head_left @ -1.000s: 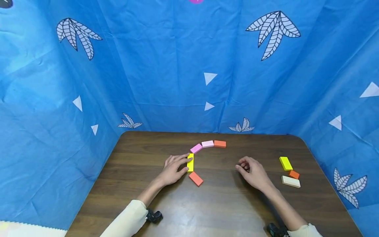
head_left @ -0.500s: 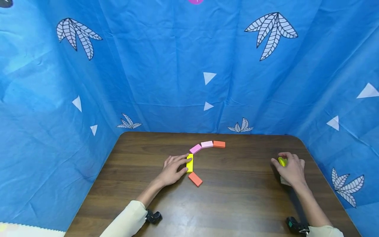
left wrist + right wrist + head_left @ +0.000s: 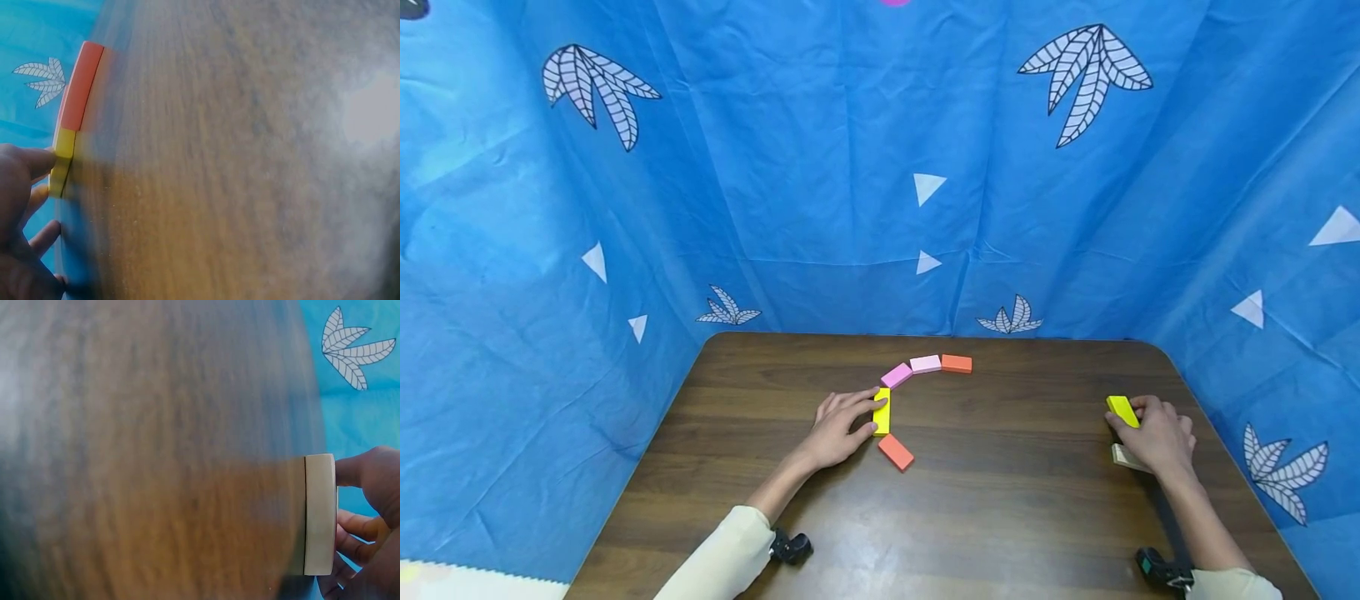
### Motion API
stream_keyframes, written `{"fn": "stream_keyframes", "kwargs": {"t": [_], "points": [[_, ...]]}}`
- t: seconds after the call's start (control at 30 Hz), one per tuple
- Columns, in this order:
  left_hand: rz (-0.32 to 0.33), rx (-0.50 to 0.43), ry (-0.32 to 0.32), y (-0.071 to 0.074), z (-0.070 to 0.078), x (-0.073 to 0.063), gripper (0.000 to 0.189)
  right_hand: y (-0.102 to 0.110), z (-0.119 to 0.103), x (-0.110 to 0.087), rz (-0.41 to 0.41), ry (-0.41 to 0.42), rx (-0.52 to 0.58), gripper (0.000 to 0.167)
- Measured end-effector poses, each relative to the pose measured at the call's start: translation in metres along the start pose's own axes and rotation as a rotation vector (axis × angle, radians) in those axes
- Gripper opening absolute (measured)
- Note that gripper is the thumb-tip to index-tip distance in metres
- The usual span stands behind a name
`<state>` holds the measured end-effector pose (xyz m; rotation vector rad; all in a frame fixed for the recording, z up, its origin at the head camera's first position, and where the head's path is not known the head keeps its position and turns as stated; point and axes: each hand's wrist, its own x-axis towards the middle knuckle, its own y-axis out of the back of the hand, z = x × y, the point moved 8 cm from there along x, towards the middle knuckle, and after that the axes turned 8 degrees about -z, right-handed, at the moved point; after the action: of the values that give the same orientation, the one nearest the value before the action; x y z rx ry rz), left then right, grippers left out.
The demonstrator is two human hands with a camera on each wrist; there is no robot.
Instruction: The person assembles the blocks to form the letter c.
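Observation:
My left hand [image 3: 834, 431] rests its fingertips on a yellow block [image 3: 882, 421] lying flat. The thumb is at the block's left edge, and a finger reaches over its top. A red-orange block [image 3: 896, 452] lies at its near end. A pink block [image 3: 897, 375], a light pink block [image 3: 926, 364] and an orange block [image 3: 957, 364] curve away from its far end. At the right, my right hand [image 3: 1161, 437] pinches another yellow block [image 3: 1122, 410] between thumb and index finger. Just nearer lies a cream wooden block [image 3: 1129, 457], partly hidden by the hand.
The brown wooden table [image 3: 985, 517] carries all the blocks. A blue patterned cloth [image 3: 842, 167] hangs behind it and along both sides. A wide stretch of tabletop separates the two hands.
My right hand has moved right from the middle of the table to the yellow block there, covering the small orange block beside it. My left hand and the curved row have stayed put.

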<state>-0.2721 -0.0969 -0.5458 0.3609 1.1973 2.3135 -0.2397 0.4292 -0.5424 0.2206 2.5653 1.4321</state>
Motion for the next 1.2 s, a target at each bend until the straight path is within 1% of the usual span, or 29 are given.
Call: {"fn": "stream_keyframes", "kwargs": {"t": [0.13, 0.23, 0.3, 0.43, 0.5, 0.57, 0.67, 0.8, 0.87, 0.97, 1.2], "points": [[-0.011, 0.008, 0.008, -0.001, -0.001, 0.001, 0.047, 0.002, -0.002, 0.002, -0.004, 0.005, -0.012, 0.057], [-0.022, 0.015, 0.017, -0.002, -0.004, 0.002, 0.048, 0.002, -0.003, 0.003, -0.011, 0.013, -0.019, 0.055], [-0.018, 0.013, 0.016, -0.003, -0.005, 0.003, 0.048, 0.002, -0.004, 0.005, -0.010, 0.032, -0.020, 0.054], [-0.020, 0.012, 0.021, -0.003, -0.006, 0.004, 0.048, 0.001, -0.015, 0.008, 0.016, 0.139, -0.012, 0.049], [-0.010, 0.007, 0.020, -0.002, -0.005, 0.004, 0.047, 0.000, -0.023, 0.010, 0.021, 0.198, -0.007, 0.047], [-0.002, 0.004, 0.020, -0.002, -0.005, 0.005, 0.047, -0.001, -0.029, 0.011, 0.015, 0.229, -0.001, 0.045], [0.005, -0.001, 0.013, -0.002, -0.003, 0.005, 0.047, -0.003, -0.034, 0.011, -0.004, 0.244, -0.001, 0.044], [-0.017, -0.003, 0.020, -0.003, -0.004, 0.005, 0.048, -0.008, -0.040, 0.008, -0.018, 0.258, -0.006, 0.043], [-0.024, -0.006, 0.024, -0.004, -0.004, 0.005, 0.048, -0.011, -0.043, 0.007, -0.019, 0.266, -0.010, 0.043], [-0.018, -0.009, 0.021, -0.003, -0.003, 0.004, 0.047, -0.015, -0.048, 0.006, -0.020, 0.277, -0.011, 0.042], [-0.017, -0.003, 0.022, -0.001, -0.005, 0.006, 0.047, -0.021, -0.060, 0.004, -0.002, 0.276, -0.046, 0.041]]}}
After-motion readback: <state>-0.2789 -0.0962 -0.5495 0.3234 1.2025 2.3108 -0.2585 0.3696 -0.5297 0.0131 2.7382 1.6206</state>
